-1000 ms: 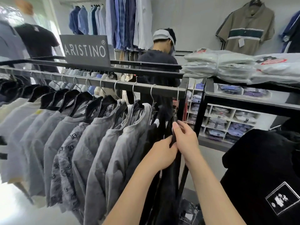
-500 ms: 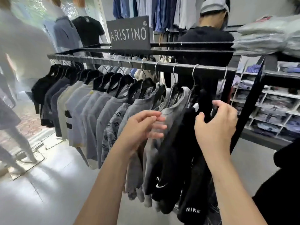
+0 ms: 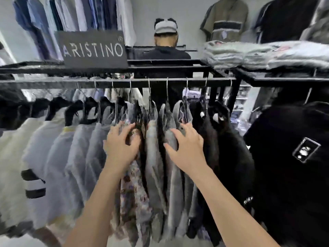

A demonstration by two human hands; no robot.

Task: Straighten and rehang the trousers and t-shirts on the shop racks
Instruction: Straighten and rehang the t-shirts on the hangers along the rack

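Head view: everything is motion-blurred, so fabric edges and hanger hooks are smeared. The t-shirts (image 3: 80, 148) are hung on black hangers along the rack rail (image 3: 160, 83), across the middle of the frame; the hems are cut off by the lower edge or hidden by both forearms. The left hand (image 3: 122, 145) is laid on the shoulder of a patterned t-shirt (image 3: 135, 196) with fingers bent over it; whether fabric is actually pinched cannot be told through the blur. The right hand (image 3: 187, 150) is pressed against a grey t-shirt (image 3: 176, 193), just beside the black t-shirts (image 3: 231, 157), fingers splayed, nothing clasped. An ARISTINO sign (image 3: 92, 49) is stood on the rack top and partly covers the wall shirts (image 3: 80, 13) behind it. A person in a cap (image 3: 165, 27) is seen beyond the rack, hidden below the shoulders by its bars. Packaged shirts (image 3: 231, 54) are stacked upper right, labels unreadable. A black garment (image 3: 284, 193) with a white patch is cut off by the right edge.
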